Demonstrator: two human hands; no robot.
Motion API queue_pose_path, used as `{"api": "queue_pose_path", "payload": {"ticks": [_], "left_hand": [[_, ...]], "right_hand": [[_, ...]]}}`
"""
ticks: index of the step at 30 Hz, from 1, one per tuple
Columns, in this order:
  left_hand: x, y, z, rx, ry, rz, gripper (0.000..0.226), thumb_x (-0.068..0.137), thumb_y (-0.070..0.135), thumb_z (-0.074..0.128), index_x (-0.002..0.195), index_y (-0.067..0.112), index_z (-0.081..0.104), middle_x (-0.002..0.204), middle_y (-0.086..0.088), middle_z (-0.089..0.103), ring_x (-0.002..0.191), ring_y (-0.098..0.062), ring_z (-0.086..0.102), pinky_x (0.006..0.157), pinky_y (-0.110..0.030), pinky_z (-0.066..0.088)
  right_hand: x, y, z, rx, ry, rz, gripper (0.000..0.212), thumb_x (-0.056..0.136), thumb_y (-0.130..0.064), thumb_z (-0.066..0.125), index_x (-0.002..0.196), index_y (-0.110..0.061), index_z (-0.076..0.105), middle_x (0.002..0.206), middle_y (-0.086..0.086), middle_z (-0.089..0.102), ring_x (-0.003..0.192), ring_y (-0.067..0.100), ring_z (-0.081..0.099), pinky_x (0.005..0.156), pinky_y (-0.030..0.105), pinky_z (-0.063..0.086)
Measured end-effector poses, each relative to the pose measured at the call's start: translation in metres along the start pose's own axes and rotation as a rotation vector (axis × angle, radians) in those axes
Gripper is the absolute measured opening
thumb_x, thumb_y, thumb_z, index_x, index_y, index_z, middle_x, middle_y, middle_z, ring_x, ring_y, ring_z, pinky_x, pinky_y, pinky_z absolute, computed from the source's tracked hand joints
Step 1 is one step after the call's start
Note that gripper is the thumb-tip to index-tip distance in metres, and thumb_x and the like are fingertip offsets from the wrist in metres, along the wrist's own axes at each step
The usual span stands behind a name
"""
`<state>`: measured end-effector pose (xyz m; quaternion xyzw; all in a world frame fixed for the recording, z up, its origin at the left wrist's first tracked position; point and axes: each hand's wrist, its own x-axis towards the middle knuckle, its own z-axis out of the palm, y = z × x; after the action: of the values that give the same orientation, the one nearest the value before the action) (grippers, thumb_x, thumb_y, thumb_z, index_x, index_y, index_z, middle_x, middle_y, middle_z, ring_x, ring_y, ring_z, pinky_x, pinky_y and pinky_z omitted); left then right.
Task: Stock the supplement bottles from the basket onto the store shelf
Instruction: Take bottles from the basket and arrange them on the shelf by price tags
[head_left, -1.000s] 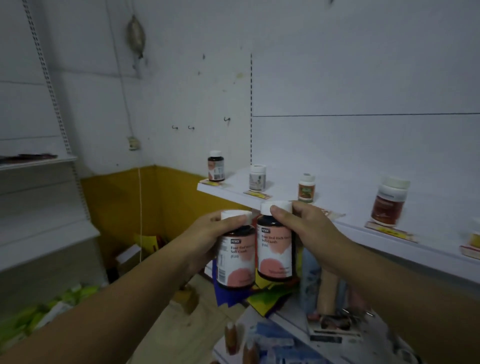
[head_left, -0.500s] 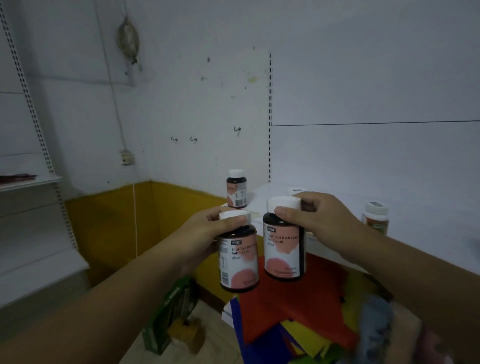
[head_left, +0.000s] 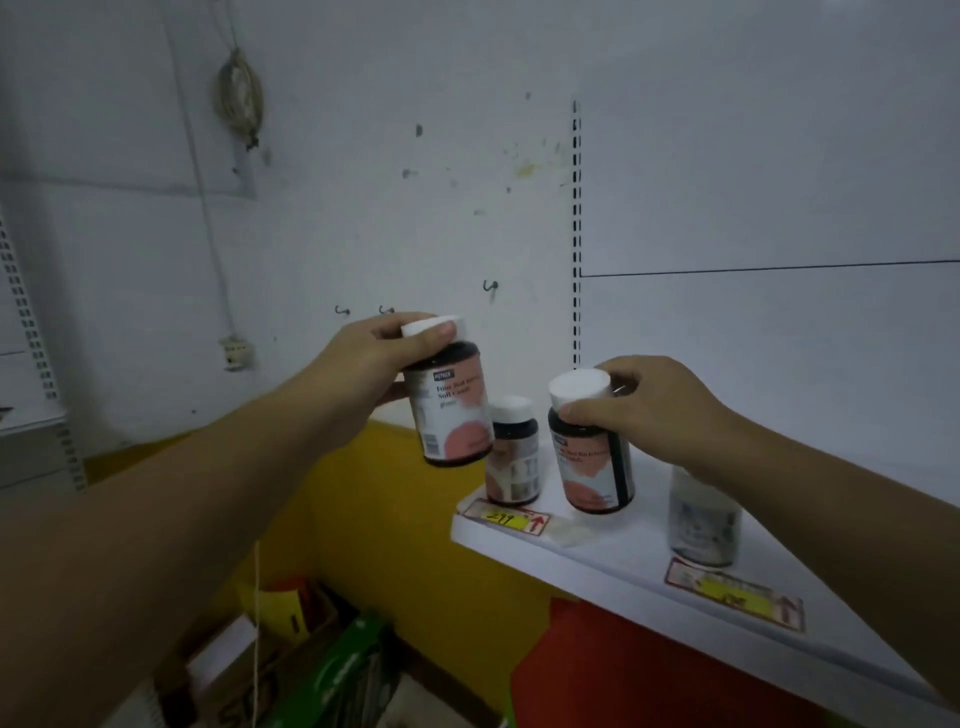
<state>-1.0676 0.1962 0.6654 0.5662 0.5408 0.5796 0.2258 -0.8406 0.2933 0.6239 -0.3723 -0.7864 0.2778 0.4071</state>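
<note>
Single head-worn wide-angle view. Faces forward at the white back wall (head_left: 363, 208), pitched slightly down: the top surface of the store shelf (head_left: 623, 564) shows, so the lens sits above shelf level. The shelf's left end lands near centre-frame and the shelf runs off to the near right. Forearms enter from the bottom left and the right edge. Left hand (head_left: 363, 364) and right hand (head_left: 660, 410) are close to the lens, mid-frame, gripping the left supplement bottle (head_left: 452, 410) and right supplement bottle (head_left: 592, 457) at the caps. Slotted upright (head_left: 575, 234) is far, right of centre. Green box (head_left: 353, 670) on the floor, bottom left. Left-edge shelving upright (head_left: 31, 332) leans in the frame.
</note>
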Motion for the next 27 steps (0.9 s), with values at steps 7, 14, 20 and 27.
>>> {"api": "queue_pose_path", "payload": {"ticks": [7, 14, 20, 27], "left_hand": [[0.106, -0.036, -0.014, -0.174, 0.142, 0.053, 0.047, 0.076, 0.026, 0.075, 0.118, 0.014, 0.059, 0.111, -0.006, 0.064, 0.096, -0.019, 0.065, 0.078, -0.033, 0.055], [0.181, -0.068, 0.013, -0.129, -0.192, -0.035, 0.017, 0.077, 0.02, 0.072, 0.092, 0.019, 0.065, 0.092, 0.0, 0.067, 0.083, -0.012, 0.063, 0.06, -0.027, 0.05], [0.193, -0.109, 0.055, 0.023, -0.535, -0.145, 0.018, 0.075, 0.015, 0.072, 0.09, 0.021, 0.064, 0.1, -0.004, 0.066, 0.093, -0.018, 0.062, 0.067, -0.031, 0.054], [0.19, -0.122, 0.066, 0.206, -0.816, -0.195, 0.038, 0.071, 0.015, 0.072, 0.107, 0.017, 0.059, 0.104, -0.005, 0.062, 0.097, -0.022, 0.059, 0.071, -0.032, 0.055]], "right_hand": [[0.052, 0.015, 0.031, -0.107, 0.015, 0.226, 0.039, 0.062, -0.036, 0.079, 0.085, -0.006, 0.07, 0.09, 0.011, 0.07, 0.08, 0.02, 0.064, 0.068, 0.032, 0.051], [0.055, 0.032, 0.04, -0.042, -0.044, 0.369, 0.035, 0.07, -0.02, 0.076, 0.102, -0.023, 0.063, 0.103, 0.004, 0.066, 0.093, 0.018, 0.065, 0.08, 0.029, 0.056], [0.05, 0.025, 0.042, -0.344, -0.051, 0.278, 0.033, 0.071, -0.03, 0.072, 0.102, -0.033, 0.061, 0.104, -0.01, 0.066, 0.094, 0.008, 0.064, 0.085, 0.028, 0.052], [0.048, 0.024, 0.045, -0.391, -0.057, 0.302, 0.038, 0.077, -0.032, 0.069, 0.113, -0.033, 0.056, 0.114, -0.012, 0.061, 0.1, 0.006, 0.06, 0.088, 0.026, 0.05]]}}
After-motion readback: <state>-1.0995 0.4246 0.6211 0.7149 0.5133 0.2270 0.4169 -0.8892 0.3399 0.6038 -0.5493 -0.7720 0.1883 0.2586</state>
